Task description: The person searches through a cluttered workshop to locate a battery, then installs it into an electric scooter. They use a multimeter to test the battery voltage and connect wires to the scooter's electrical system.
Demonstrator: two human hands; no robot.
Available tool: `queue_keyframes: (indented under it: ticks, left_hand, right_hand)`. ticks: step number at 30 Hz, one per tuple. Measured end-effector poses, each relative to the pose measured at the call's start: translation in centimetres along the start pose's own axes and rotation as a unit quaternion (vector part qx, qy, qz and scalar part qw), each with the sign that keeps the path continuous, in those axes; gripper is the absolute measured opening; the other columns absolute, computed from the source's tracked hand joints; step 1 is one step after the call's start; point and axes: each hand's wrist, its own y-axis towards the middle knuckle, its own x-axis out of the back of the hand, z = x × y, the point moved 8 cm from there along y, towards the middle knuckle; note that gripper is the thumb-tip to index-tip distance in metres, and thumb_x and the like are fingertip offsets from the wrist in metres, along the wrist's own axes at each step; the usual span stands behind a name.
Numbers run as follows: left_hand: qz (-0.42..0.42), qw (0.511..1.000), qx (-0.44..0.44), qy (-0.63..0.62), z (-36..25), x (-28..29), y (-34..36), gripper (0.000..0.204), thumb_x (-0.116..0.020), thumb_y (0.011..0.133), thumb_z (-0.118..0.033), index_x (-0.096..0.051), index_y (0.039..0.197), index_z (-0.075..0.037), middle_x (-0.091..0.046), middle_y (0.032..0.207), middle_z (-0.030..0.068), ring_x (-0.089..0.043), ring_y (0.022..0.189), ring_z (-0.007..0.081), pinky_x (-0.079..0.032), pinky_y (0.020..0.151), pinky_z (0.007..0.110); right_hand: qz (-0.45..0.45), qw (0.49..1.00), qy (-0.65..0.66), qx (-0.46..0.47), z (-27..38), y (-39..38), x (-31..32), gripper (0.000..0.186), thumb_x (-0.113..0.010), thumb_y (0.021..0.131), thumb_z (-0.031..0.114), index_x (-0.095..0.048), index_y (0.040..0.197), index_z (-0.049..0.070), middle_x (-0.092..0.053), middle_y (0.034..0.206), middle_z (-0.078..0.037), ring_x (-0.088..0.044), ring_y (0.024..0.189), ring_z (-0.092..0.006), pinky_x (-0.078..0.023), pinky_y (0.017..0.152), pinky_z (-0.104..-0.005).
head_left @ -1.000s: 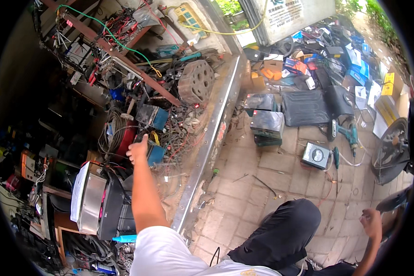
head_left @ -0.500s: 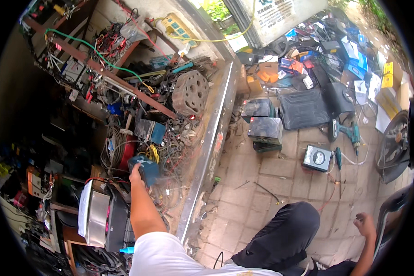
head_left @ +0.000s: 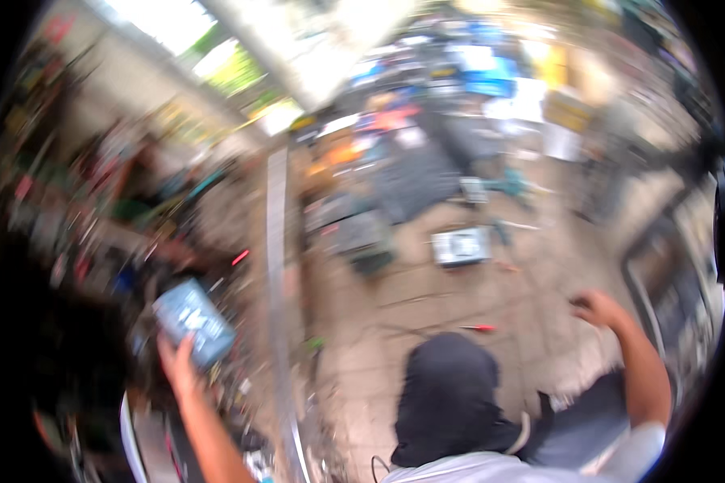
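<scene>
Blue box (head_left: 195,324) was in the grip of the left hand (head_left: 177,361), to the left of the metal strip (head_left: 277,233) and apart from it. It sat directly beyond the palm, on the far side of the hand from the wrist, with most of its length reaching out past the fingers and its lower right corner pointing toward the strip. Its broad pale-marked face was turned up and the whole block was tilted. The hand pinched it at the near left end: one digit lay over the near edge, another ran up along the left side, and whatever gripped underneath was hidden by the box. Blurred clutter filled the ground behind it, on the same side of the strip.

Well to the right of the strip hung the right hand (head_left: 596,309), its fingers bent inward; blur hid whether they were pressed on anything, so I could not tell. Between it and the strip was the dark-trousered knee (head_left: 447,394), with a small red object (head_left: 481,328) on the paving just beyond. Farther up on the strip's right side lay dark blocks (head_left: 362,235), nearest to it, then a black mat (head_left: 411,183), a white-faced device (head_left: 461,246) and a green drill (head_left: 507,183). Left of the strip's lower end, a metal-sided case (head_left: 150,439) showed partly beside the left forearm.
</scene>
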Motion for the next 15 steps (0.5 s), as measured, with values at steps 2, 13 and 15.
queue_keyframes:
  ticks: [2,13,15]
  left_hand:
    - [0.129,0.988,-0.063,0.06,-4.3,-6.0,-1.7,0.082,-0.072,0.072,-0.017,-0.032,0.142,-0.001,-0.046,0.134,0.0155,-0.051,0.116,0.027,-0.042,0.097,0.04]
    - [0.608,0.465,-0.592,0.254,-15.6,-45.8,-34.9,0.103,-0.082,0.052,-0.038,-0.036,0.138,-0.003,-0.045,0.125,0.0228,-0.045,0.116,0.0399,-0.039,0.097,0.046]
    - [0.628,0.39,-0.634,0.226,-15.1,-48.4,-41.3,0.098,-0.079,0.056,-0.04,-0.037,0.136,-0.003,-0.044,0.126,0.023,-0.048,0.111,0.0394,-0.04,0.094,0.048]
  right_hand:
    - [0.009,0.998,0.001,0.058,5.6,1.0,0.8,0.043,-0.07,0.077,0.023,-0.061,0.114,0.001,-0.067,0.101,-0.019,-0.064,0.095,-0.0331,-0.05,0.083,-0.0425]
    - [-0.374,0.905,-0.076,0.19,18.1,-19.3,12.8,0.115,-0.085,0.058,0.035,-0.019,0.147,0.004,-0.025,0.147,-0.024,-0.03,0.134,-0.0414,-0.025,0.11,-0.0519]
    - [-0.347,0.919,-0.135,0.13,17.1,-20.2,12.4,0.121,-0.087,0.053,0.035,-0.019,0.147,0.004,-0.026,0.148,-0.023,-0.028,0.137,-0.039,-0.021,0.111,-0.054]
